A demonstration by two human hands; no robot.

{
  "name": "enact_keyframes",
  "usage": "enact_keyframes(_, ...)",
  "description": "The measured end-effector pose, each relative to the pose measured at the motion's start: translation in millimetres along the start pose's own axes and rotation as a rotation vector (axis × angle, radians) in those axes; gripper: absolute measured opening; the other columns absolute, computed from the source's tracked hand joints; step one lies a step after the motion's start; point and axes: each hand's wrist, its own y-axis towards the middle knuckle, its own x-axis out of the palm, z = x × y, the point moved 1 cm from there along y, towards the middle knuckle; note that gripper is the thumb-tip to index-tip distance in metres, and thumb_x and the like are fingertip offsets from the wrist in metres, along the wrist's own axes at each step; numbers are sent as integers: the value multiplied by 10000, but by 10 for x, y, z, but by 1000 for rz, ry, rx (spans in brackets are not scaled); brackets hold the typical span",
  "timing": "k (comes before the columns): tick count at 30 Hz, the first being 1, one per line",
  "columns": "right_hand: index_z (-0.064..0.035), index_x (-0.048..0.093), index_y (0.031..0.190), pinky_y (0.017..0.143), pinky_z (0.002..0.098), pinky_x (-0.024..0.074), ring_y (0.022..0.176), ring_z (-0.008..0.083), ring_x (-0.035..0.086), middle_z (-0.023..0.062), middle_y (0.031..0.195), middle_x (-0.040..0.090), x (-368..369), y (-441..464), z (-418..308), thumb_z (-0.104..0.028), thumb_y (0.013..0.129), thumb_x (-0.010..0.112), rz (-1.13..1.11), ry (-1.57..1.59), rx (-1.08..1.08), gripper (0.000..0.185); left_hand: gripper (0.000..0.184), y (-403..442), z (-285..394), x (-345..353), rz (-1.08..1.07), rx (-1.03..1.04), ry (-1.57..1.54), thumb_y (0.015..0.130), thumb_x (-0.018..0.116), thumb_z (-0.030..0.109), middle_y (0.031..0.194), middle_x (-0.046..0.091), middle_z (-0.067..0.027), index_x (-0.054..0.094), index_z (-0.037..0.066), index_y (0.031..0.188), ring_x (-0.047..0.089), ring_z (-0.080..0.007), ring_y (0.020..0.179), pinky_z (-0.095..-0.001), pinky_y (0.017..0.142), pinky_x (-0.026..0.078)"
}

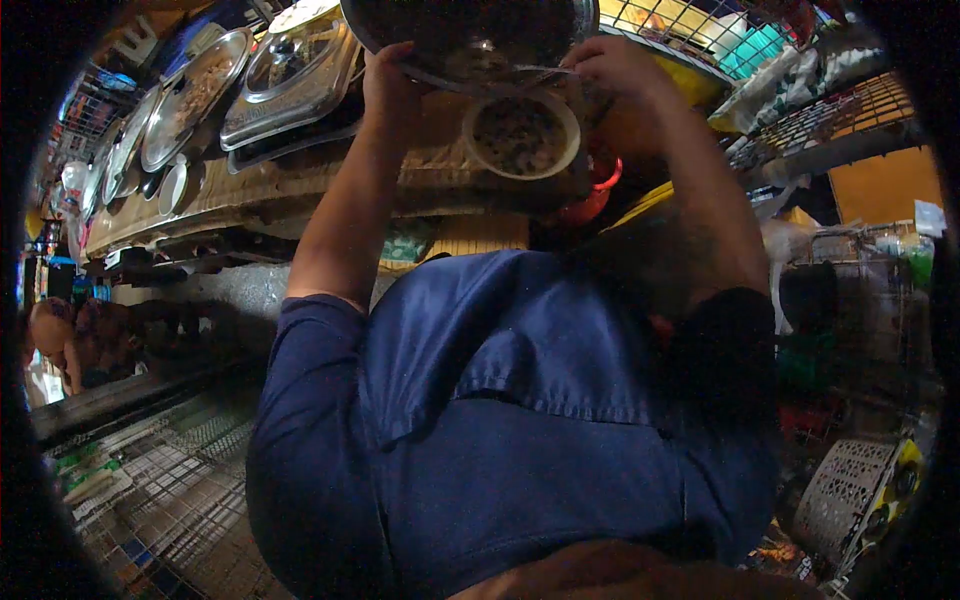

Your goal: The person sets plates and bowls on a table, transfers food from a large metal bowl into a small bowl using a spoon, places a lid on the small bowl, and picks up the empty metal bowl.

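Note:
At the top of the view is a large, dark, round metal pan (470,25), its far side cut off by the frame. My left hand (392,82) is closed on the near left part of its rim, with a fingertip showing over the edge. My right hand (615,65) pinches the handle of a metal spoon (540,69), which reaches left across the pan; its head is hard to make out against the pan. Just below the pan, a pale round bowl (571,160) holds food with dark pieces in it, and neither hand touches it.
Metal trays with glass lids (290,100) and an oval platter of food (195,98) line the brown-covered counter (270,205) at left. A red handled item (590,200) is right of the bowl. Wire racks (840,120) stand at right. Another person (55,335) is at far left.

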Motion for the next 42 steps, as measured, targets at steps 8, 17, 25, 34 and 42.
enact_keyframes(8,-60,585,816,619,239,400,712,108,512,17,749,564,-201,-488,-219,-104,664,557,57,-247,35,160,298,-141,127,203,129,-76,-144,734,428,92,975,509,-131,448,14,1020,499,-274,861,-376,759,433)
enact_keyframes(17,-77,574,836,687,320,408,764,246,528,86,784,556,-160,-860,-368,-115,708,534,360,-797,-318,140,342,-63,47,99,125,-40,-126,740,417,178,997,503,-122,423,36,1051,489,-278,878,-389,789,402)
enact_keyframes(25,-88,554,856,692,351,431,821,258,529,101,843,538,-258,-493,-224,-97,708,497,489,-571,-352,159,460,74,-36,-34,43,-48,-133,647,484,78,944,431,-90,301,147,1064,502,-286,816,-440,584,487)
enact_keyframes(34,-104,576,837,671,351,439,763,264,550,103,859,565,109,-23,-250,-150,669,504,479,-847,5,188,443,-35,24,75,-74,-138,-295,656,468,111,1011,425,-114,311,135,1070,489,-313,853,-482,605,471)
enact_keyframes(42,-91,602,833,588,285,430,702,144,543,44,767,583,264,298,29,-144,642,563,162,-356,-111,201,169,-339,310,561,-80,-116,-402,731,511,155,668,542,-111,541,0,791,530,-206,518,-294,456,462)
